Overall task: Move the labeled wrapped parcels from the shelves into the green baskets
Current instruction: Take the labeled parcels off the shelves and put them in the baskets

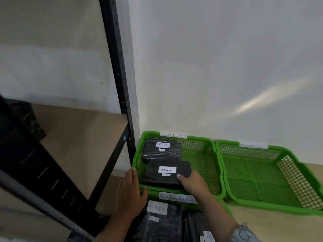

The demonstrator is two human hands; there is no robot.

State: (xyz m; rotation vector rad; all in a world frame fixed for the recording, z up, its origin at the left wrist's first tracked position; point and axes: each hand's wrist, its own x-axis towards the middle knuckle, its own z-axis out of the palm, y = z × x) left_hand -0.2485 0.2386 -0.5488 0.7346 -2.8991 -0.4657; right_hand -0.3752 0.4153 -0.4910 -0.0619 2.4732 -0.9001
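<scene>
A black metal shelf post [120,81] edges a bare tan shelf board [78,140]. The left hand [130,194], fingers flat and spread, rests against the left rim of a green mesh basket [206,165]. Inside it, the right hand [191,182] pinches a glossy black wrapped parcel [166,172] labeled "RETURN", overlapping another parcel [161,148] at the basket's back-left corner; a second green basket [272,175] sits to the right.

Single head-worn wide-angle view, looking forward and steeply down from standing height, facing a white wall [218,67]; shelf upright [118,70] is bowing at left, green baskets [218,172] sitting close below centre.
</scene>
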